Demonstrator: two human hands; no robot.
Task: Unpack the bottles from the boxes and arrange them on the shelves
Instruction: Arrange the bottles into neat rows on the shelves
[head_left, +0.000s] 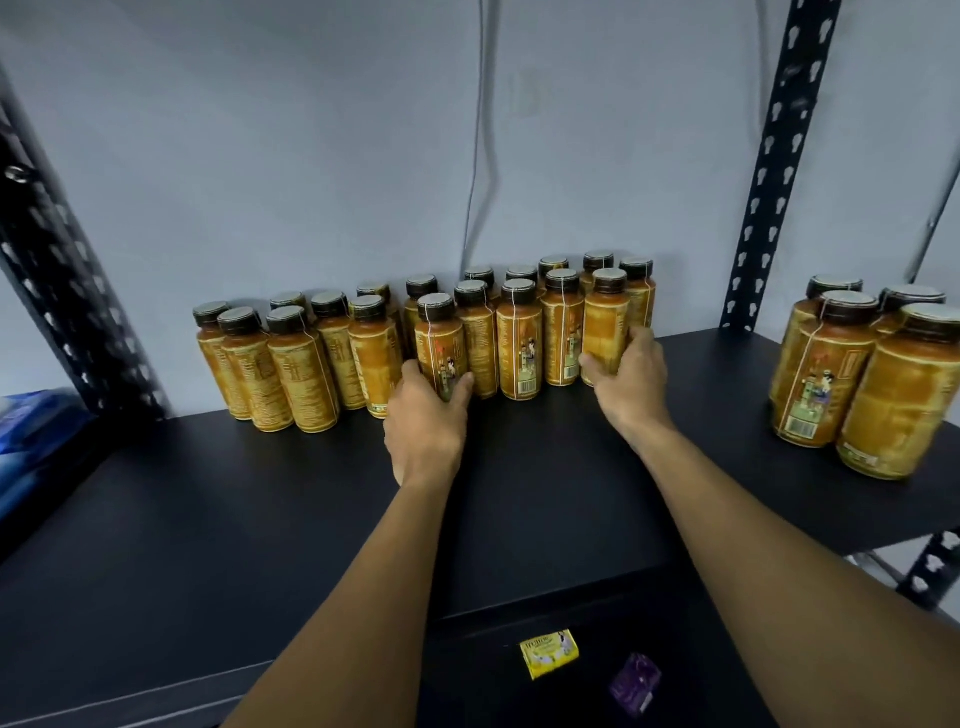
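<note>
Right now I am at the arranging step. My left hand (426, 421) curls thumb and fingers round the base of one amber bottle (439, 338) in the front row, and my right hand (631, 376) grips the end bottle (605, 322) at that row's right. Both stand upright on the black shelf (208, 493), touching their neighbours, in front of a back row (522, 273) by the wall (311, 156). Next, I judge, I should nudge both flush and release gently, since crowded bottles could topple.
</note>
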